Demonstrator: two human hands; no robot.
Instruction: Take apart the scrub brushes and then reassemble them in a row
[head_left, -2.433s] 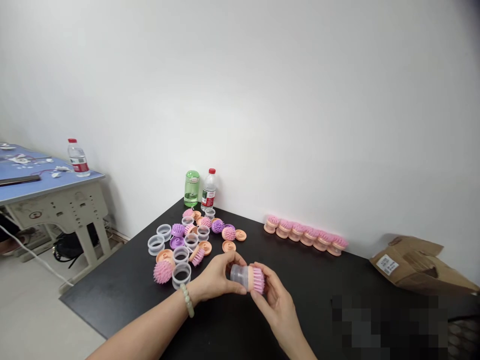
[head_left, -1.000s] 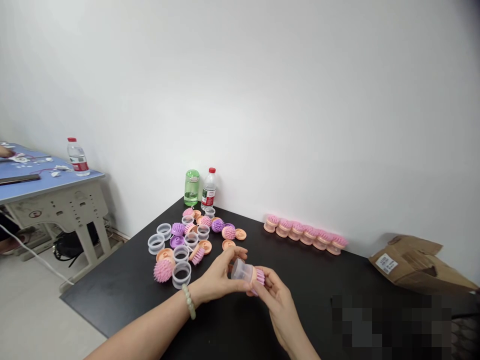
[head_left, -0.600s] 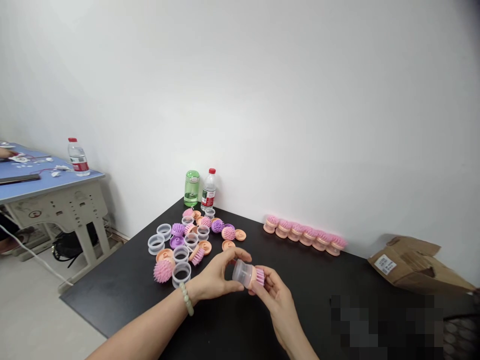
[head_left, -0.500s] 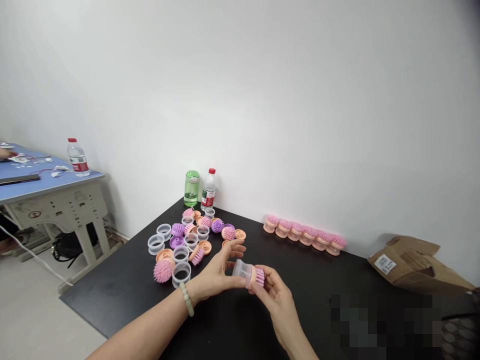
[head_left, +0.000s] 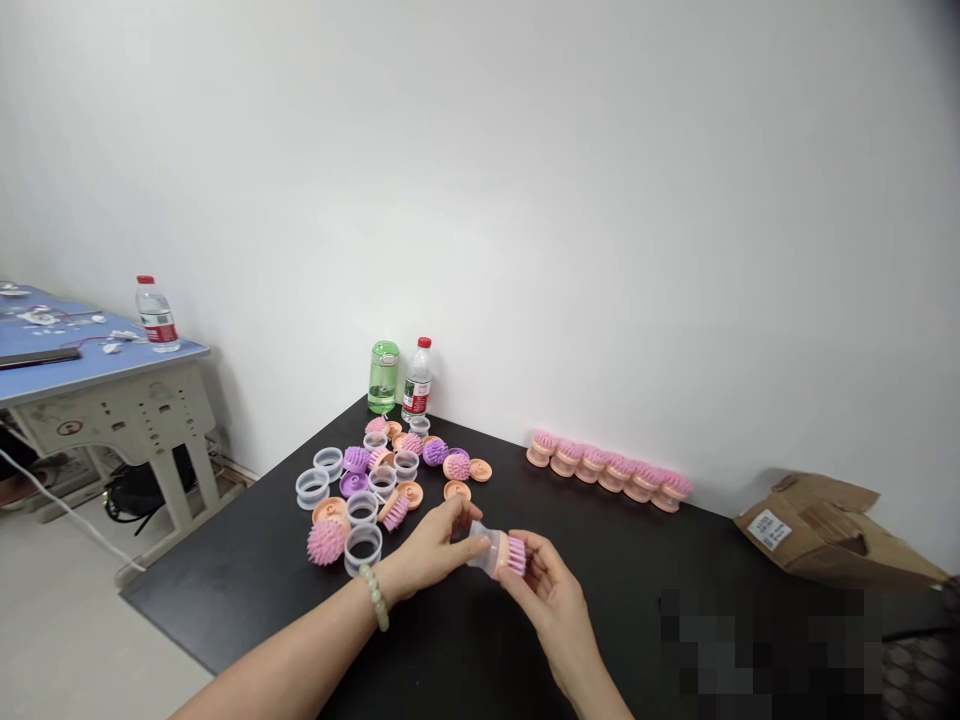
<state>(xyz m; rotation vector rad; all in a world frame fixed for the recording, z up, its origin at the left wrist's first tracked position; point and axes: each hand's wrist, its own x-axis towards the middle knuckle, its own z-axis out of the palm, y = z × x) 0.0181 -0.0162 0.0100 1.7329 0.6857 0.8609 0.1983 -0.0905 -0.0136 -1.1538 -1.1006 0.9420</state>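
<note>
Left hand (head_left: 429, 550) curling around the clear plastic cup (head_left: 480, 550) of a pink-bristled brush (head_left: 512, 553), right hand (head_left: 553, 600) pinching its bristle head, brush hovering above the black surface (head_left: 225, 590), open room stretching rightward toward a cardboard package (head_left: 810, 535), its white label (head_left: 769, 529) showing print too small to read.

Head-worn camera view from above the near edge of a black table (head_left: 247, 600), angled forward and down toward a white wall (head_left: 600, 200), close range, blue desk (head_left: 82, 335) at far left
</note>
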